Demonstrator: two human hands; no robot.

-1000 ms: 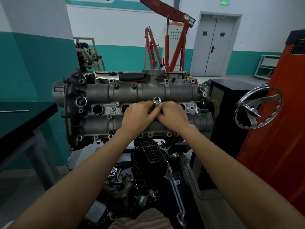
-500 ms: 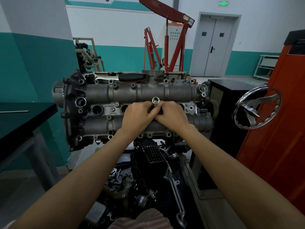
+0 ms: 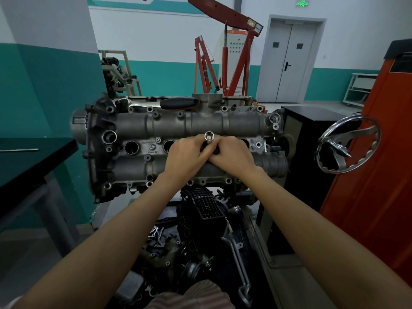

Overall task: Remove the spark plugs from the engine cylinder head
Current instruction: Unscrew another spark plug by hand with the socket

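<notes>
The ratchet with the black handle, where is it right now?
Head view: the ratchet lies along the far top edge of the cylinder head, left of centre, beyond both hands.

We log one lit green exit sign (image 3: 302,3) above the double door (image 3: 287,61) (characters blurred); cast lettering on the cylinder head (image 3: 153,128) too small to read.

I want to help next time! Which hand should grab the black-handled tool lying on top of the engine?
Probably the left hand. The black-handled tool lies up and left of the socket both hands grip, nearer the left. The right hand would have to cross over.
</notes>
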